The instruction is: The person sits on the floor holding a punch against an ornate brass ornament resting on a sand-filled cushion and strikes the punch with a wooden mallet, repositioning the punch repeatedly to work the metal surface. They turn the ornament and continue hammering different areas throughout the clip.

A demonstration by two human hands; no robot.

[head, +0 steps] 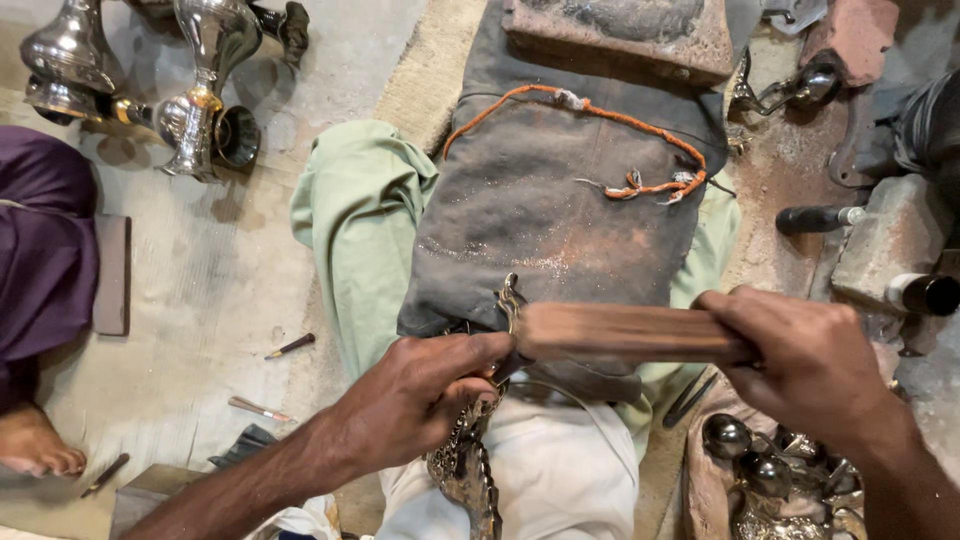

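My left hand [420, 395] grips an ornate, curved metal casting [468, 462] that runs from below my wrist up to a small scrolled tip [510, 298]. My right hand [810, 360] is closed around the end of a long flat brown tool [620, 332], blurred as if moving, which lies across the casting's tip. Both hands are over my lap, which is covered by a dusty grey cloth [540, 210] with an orange cord [600, 115] on it.
Shiny metal vessels [190, 90] stand at the top left. Another person's purple garment [40, 240] and bare foot [35, 445] are at the left. Polished metal parts [770, 480] lie bottom right. Handled tools [815, 218] and stone blocks [890, 235] sit at right; small sticks [290, 346] on the floor.
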